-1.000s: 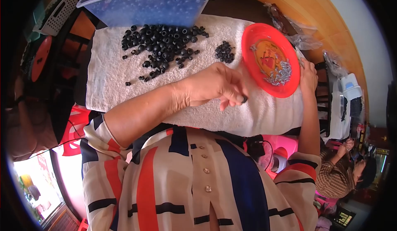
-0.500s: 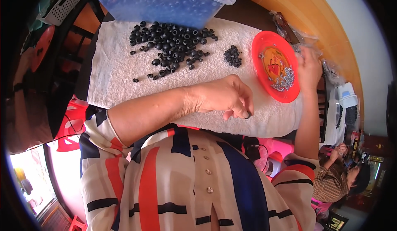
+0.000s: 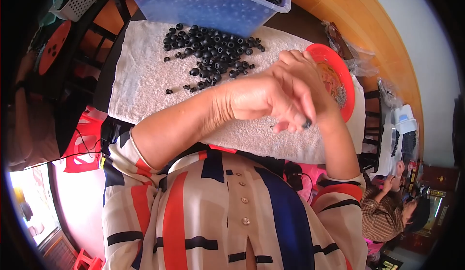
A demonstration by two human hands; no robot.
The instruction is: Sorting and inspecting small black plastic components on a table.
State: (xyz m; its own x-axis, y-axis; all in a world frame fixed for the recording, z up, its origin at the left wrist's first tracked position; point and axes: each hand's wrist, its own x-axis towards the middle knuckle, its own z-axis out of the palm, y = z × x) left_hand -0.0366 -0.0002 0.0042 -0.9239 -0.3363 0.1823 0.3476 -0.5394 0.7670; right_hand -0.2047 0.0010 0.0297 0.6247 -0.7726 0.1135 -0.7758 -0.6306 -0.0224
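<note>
My left hand (image 3: 264, 95) is closed, pinching a small black rounded part (image 3: 306, 123) between thumb and fingertips, above the near side of the white towel (image 3: 145, 67). Just behind it, and partly covered by it, my right hand (image 3: 307, 74) reaches over the towel beside the red plate (image 3: 349, 96). Its knuckles are bent, but the fingertips are out of sight. The spot beneath it, where a little heap of small black pieces lay, is hidden too. Silvery bits of metal (image 3: 340, 96) lie on the plate. A spread of hollow black rounded parts (image 3: 208, 47) covers the towel's middle.
At the towel's far edge stands a clear bluish bin (image 3: 208, 8) full of black parts. Plastic bags (image 3: 361, 67) lie beyond the plate. On the left are a perforated basket (image 3: 82, 1) and another person's arm (image 3: 24, 71); another person (image 3: 387, 212) sits at far right.
My right hand has moved left from the plate's far right side to over the towel. My left hand, still pinching the black part, has shifted slightly right. The view has shifted a little.
</note>
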